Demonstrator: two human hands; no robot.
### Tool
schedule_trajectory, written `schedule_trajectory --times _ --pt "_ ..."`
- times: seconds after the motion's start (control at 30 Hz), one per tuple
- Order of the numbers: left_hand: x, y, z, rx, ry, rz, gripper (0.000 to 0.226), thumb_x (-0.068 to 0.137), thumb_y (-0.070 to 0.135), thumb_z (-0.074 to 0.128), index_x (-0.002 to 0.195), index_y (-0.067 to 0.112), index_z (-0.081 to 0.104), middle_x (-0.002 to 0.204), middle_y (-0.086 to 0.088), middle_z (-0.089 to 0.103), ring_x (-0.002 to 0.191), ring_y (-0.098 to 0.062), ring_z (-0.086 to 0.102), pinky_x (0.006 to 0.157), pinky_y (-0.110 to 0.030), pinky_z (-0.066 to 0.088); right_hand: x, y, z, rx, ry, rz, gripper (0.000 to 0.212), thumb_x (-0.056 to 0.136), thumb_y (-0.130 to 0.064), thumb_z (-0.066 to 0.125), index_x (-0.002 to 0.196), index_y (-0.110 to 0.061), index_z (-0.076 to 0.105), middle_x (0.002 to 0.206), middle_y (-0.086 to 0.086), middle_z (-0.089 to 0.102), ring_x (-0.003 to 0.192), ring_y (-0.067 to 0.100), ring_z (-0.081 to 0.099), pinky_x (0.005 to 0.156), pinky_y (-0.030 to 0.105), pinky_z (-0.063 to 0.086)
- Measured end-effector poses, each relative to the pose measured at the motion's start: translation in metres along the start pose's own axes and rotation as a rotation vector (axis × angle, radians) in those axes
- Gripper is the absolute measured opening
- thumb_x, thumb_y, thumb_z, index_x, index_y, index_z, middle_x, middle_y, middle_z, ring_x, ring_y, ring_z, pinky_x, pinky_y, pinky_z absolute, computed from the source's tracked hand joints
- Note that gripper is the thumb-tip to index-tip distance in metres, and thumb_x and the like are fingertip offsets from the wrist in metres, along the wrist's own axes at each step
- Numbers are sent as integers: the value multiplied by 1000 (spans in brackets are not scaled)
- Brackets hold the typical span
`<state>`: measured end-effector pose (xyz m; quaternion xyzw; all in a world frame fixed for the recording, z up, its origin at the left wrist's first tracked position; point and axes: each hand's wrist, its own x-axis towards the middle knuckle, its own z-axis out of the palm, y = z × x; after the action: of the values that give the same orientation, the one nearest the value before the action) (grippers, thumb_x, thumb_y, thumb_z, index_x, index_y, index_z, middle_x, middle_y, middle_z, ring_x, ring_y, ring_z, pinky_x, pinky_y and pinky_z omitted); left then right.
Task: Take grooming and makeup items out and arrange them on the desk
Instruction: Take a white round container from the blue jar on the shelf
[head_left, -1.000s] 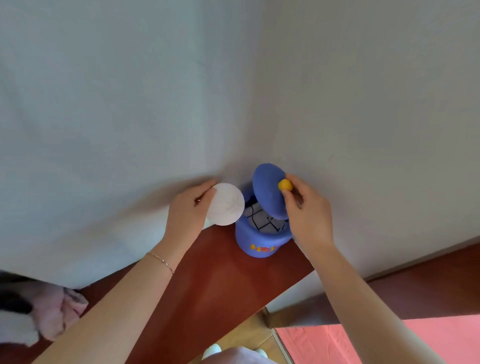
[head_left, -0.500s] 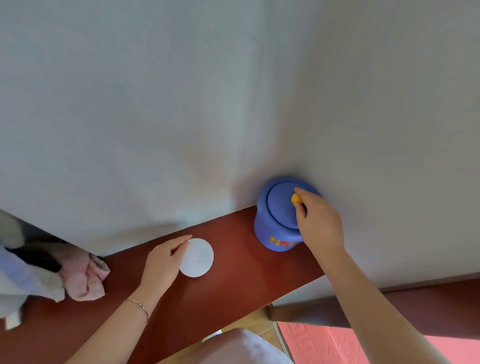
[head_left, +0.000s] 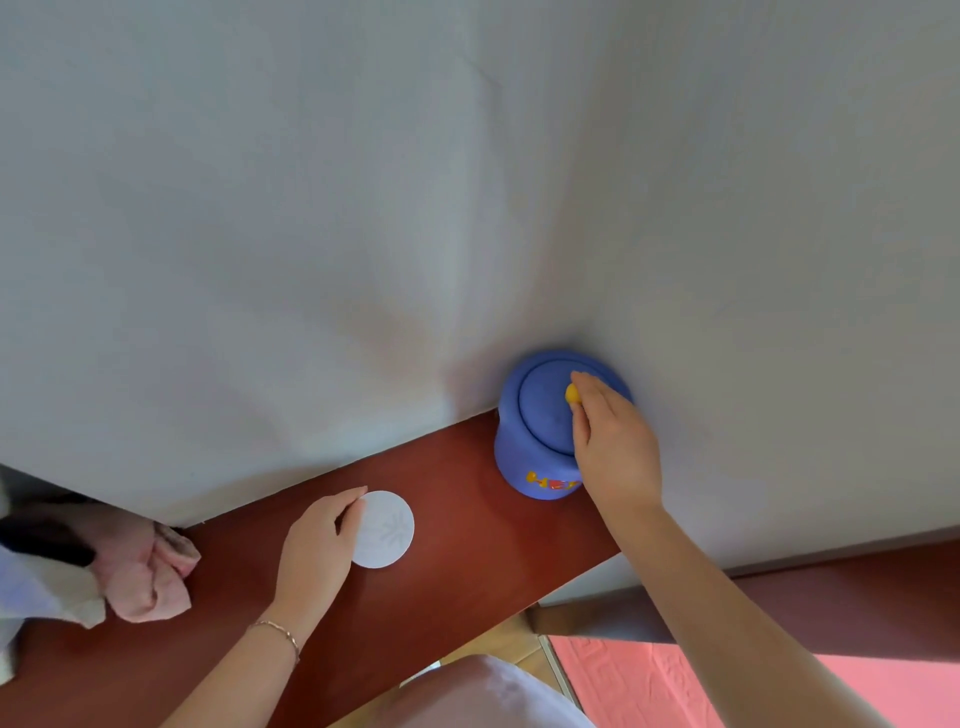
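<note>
Right grip (head_left: 615, 447) pinching yellow knob (head_left: 571, 393), arm (head_left: 727, 597) outstretched, left grip (head_left: 319, 545) — seemingly — pinching white disc (head_left: 387, 530)

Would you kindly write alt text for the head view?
The right hand pinches the yellow knob of a closed blue jar on a reddish desk; the left hand holds a white disc lying left of it.

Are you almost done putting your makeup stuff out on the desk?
Not nearly. Done: one white round pad lies flat on the desk, the left hand holding its edge. In hand: the right hand pinches the yellow knob of the lid, which sits on the blue jar. Left: no other makeup item shows, and the lid hides what the jar holds.
</note>
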<state>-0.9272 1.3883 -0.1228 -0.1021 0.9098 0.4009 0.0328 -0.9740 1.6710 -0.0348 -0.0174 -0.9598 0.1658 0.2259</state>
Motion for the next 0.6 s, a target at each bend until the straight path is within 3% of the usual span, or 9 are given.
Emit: schedule_trajectory --times 0.17,0.33,0.43,0.53,0.6 --pt "2 -4 6 70 19 16 25 94 15 47 111 11 64 110 0 64 105 -19 56 90 -27 39 -1 4 2 14 -82 -15 40 85 -12 47 119 5 59 115 22 65 103 34 65 85 42 51" --pt "3 -9 10 117 19 37 25 93 12 47 109 8 65 106 -3 63 102 -20 56 89 -30 42 -9 6 -4 -20 -53 -62 47 88 -20 38 128 4 50 129 21 56 122 27 50 98 27 35" --pt "3 -9 9 140 3 51 26 92 11 48 112 7 64 109 -5 63 105 -23 56 92 -34 42 -17 2 -10 29 -6 -74 47 91 -19 38 131 4 45 134 19 52 125 19 36 106 26 24" --pt "0 -7 1 257 -13 153 31 91 17 51 119 7 59 114 -8 62 107 -26 54 92 -38 44 -33 -14 -15 45 -9 -186 43 91 -17 41 128 3 49 131 16 55 124 21 42 104 28 35" --pt "-2 -6 -8 402 -25 271 42 90 35 43 118 8 60 112 -8 64 104 -27 58 85 -39 48 -46 -29 -14 104 -79 -249 43 90 -20 44 129 -3 51 129 11 58 124 21 48 103 33 41"
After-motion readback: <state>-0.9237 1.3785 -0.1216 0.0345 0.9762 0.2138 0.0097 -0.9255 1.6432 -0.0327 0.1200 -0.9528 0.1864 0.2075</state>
